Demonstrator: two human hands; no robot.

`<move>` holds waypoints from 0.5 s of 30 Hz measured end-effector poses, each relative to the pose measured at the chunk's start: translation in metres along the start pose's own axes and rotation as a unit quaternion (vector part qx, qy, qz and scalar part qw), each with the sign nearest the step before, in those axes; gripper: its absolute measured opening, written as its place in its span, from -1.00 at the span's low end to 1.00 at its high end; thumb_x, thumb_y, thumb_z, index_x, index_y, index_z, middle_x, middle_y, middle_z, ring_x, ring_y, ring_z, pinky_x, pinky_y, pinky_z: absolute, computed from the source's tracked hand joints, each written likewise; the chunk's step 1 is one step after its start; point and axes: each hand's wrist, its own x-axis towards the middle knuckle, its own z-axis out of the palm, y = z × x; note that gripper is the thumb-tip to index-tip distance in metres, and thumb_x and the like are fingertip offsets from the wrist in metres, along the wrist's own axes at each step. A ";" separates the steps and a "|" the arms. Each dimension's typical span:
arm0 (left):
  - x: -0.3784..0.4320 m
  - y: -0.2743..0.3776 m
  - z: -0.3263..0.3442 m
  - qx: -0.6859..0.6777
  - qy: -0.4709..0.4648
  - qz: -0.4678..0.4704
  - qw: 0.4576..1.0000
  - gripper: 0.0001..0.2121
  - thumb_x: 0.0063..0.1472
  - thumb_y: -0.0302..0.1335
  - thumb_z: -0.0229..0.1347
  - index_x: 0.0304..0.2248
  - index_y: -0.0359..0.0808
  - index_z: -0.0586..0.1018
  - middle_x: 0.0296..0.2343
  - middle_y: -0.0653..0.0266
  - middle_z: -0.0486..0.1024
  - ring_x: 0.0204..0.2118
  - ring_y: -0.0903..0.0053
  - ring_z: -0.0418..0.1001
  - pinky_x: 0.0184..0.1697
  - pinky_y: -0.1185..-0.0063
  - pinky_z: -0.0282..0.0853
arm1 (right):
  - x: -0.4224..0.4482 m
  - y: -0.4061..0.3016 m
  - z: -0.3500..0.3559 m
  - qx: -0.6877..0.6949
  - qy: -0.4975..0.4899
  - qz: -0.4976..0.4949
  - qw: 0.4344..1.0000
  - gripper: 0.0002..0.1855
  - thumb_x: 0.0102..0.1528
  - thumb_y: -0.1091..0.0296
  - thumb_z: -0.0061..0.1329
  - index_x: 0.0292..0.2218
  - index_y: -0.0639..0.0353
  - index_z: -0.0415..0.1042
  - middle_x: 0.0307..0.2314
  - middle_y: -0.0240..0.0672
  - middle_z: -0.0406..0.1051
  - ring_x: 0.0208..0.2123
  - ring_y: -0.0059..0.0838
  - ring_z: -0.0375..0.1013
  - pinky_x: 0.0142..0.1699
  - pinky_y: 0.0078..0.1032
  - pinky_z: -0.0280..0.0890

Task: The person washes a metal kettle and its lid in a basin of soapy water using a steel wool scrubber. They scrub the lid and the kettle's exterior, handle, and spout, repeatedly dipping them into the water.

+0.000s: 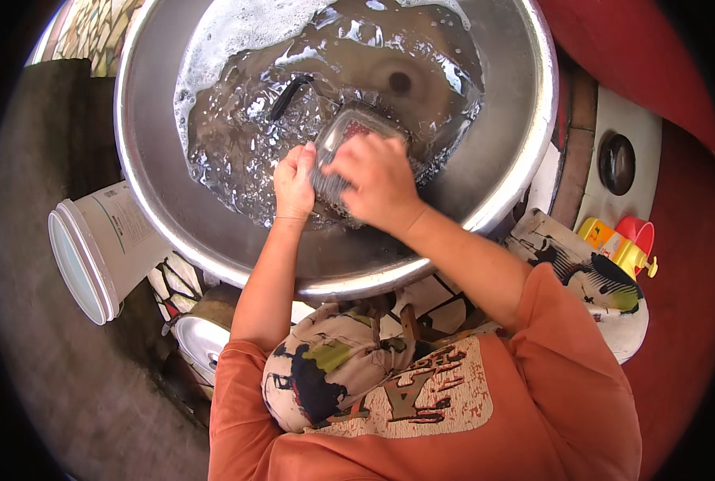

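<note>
A transparent container with a reddish patch is tilted just above the water in a large stainless steel basin. My left hand grips its left side, thumb along the edge. My right hand, blurred by motion, presses a grey mesh scrubber against the container. Fingers hide part of both things. Beyond my left hand, a curved black handle sticks out of the rippling water; what it belongs to is unclear. White suds gather along the basin's far left side.
Left of the basin, a white plastic bucket lies tilted. Below the rim sits a metal pot, near my left forearm. To the right are a yellow pump bottle, a red plastic vessel and a dark round object.
</note>
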 end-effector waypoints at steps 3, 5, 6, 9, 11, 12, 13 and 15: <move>0.006 -0.004 0.002 -0.011 0.022 0.002 1.000 -0.61 0.26 -0.27 -0.03 -0.65 -0.34 0.35 -0.70 0.52 0.19 -0.59 0.74 0.07 -0.52 0.64 0.07 | 0.005 0.006 -0.001 -0.036 0.011 -0.014 0.999 -0.81 -0.18 0.24 0.14 -0.43 -0.04 0.49 -0.41 -0.42 0.34 -0.31 -0.31 0.31 -0.24 -0.38 0.17; 0.020 0.007 0.005 -0.069 0.002 -0.068 0.995 -0.63 0.24 -0.23 0.01 -0.61 -0.34 0.49 -0.66 0.56 0.29 -0.57 0.76 0.13 -0.49 0.68 0.13 | 0.041 0.060 -0.004 -0.028 0.034 0.187 0.981 -0.74 -0.09 0.23 0.11 -0.42 0.24 0.46 -0.38 -0.26 0.40 -0.33 -0.17 0.38 -0.21 -0.29 0.27; 0.020 0.005 0.006 -0.079 0.020 -0.090 0.993 -0.63 0.23 -0.21 0.02 -0.58 -0.35 0.53 -0.64 0.53 0.35 -0.55 0.76 0.18 -0.45 0.70 0.16 | 0.053 0.082 -0.012 0.002 -0.016 0.253 0.967 -0.64 -0.03 0.17 0.09 -0.38 0.37 0.43 -0.36 -0.12 0.41 -0.35 -0.15 0.41 -0.21 -0.34 0.30; 0.032 0.019 0.003 -0.128 0.040 -0.147 0.980 -0.59 0.19 -0.10 0.03 -0.42 -0.38 0.58 -0.52 0.35 0.49 -0.46 0.65 0.40 -0.33 0.65 0.32 | 0.054 0.096 0.006 0.088 0.076 0.181 0.977 -0.61 -0.01 0.14 0.12 -0.38 0.37 0.42 -0.43 -0.15 0.36 -0.40 -0.39 0.36 -0.23 -0.47 0.26; 0.036 0.038 0.001 -0.262 0.091 -0.221 0.935 -0.55 0.16 -0.05 0.03 -0.29 -0.36 0.54 -0.43 0.23 0.51 -0.41 0.51 0.48 -0.30 0.53 0.40 | 0.056 0.071 0.012 0.183 0.130 0.238 0.945 -0.61 -0.01 0.16 0.12 -0.39 0.38 0.39 -0.47 -0.20 0.32 -0.39 -0.42 0.32 -0.22 -0.48 0.24; 0.039 0.032 -0.004 -0.309 0.116 -0.229 0.916 -0.49 0.14 -0.01 0.01 -0.20 -0.36 0.48 -0.35 0.16 0.51 -0.36 0.41 0.52 -0.26 0.44 0.44 | 0.052 0.057 0.021 0.162 0.150 0.202 0.954 -0.63 0.01 0.19 0.11 -0.41 0.39 0.36 -0.45 -0.22 0.30 -0.38 -0.43 0.31 -0.21 -0.53 0.23; 0.040 0.031 -0.008 -0.348 0.119 -0.247 0.896 -0.48 0.16 0.01 -0.04 -0.18 -0.34 0.48 -0.31 0.15 0.51 -0.32 0.37 0.51 -0.26 0.43 0.44 | 0.045 0.042 0.039 0.203 0.198 0.137 0.949 -0.70 -0.02 0.27 0.14 -0.41 0.35 0.38 -0.43 -0.24 0.29 -0.36 -0.37 0.32 -0.18 -0.52 0.23; 0.033 0.040 -0.012 -0.348 0.141 -0.269 0.887 -0.47 0.17 0.02 -0.08 -0.13 -0.31 0.45 -0.25 0.17 0.49 -0.27 0.34 0.50 -0.20 0.41 0.43 | 0.034 0.020 0.041 0.160 0.176 0.077 0.968 -0.73 -0.13 0.25 0.17 -0.36 0.13 0.46 -0.38 -0.30 0.31 -0.33 -0.27 0.32 -0.22 -0.37 0.22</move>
